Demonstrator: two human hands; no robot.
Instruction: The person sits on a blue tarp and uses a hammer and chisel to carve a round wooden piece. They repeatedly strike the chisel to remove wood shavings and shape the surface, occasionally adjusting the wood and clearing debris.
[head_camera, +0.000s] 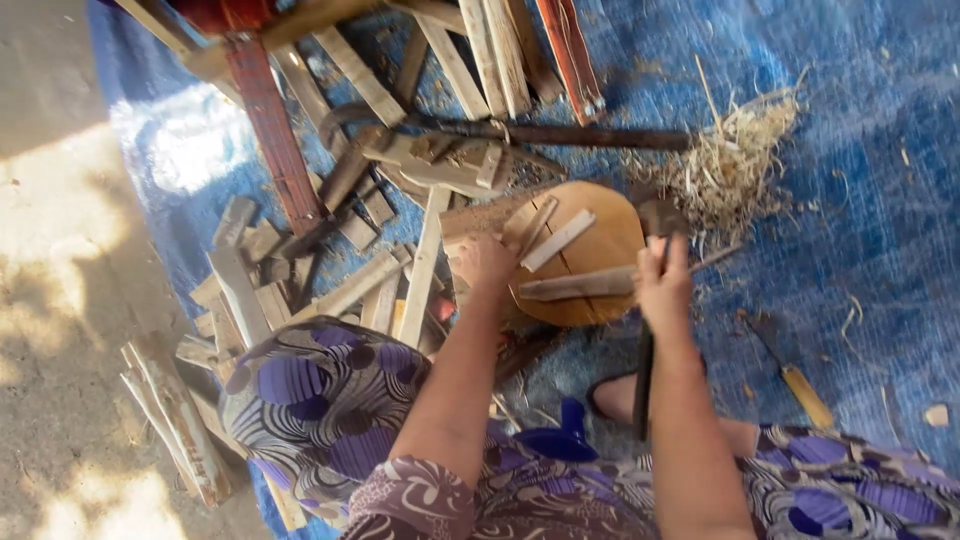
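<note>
Seated on a blue woven tarp (850, 150) littered with chips, I work at a round, flat-topped wooden chopping block (590, 250) set just ahead of my knees. My right hand (663, 285) is clenched around the dark wooden handle of a hatchet (648, 300), its rusty metal head up over the far right edge of the block and its handle running back toward me, nearly straight down the frame. My left hand (487, 260) rests on the block's left edge, fingers curled over pale split wood there; I cannot tell whether it actually grips a piece. A long pale wooden slat (575, 285) lies across the block between my hands, its long axis running left to right with the right end tilted slightly away from me. Two shorter pale sticks (555, 238) lie on the block beyond it, angled up to the right. A heap of split wood offcuts (330, 270) crowds the block's left side, a tangle of straw-coloured shavings (735, 160) sits to its far right, and a long dark pole (560, 133) lies crosswise behind. A small yellow-handled knife (795, 375) lies on the tarp to my right.
</note>
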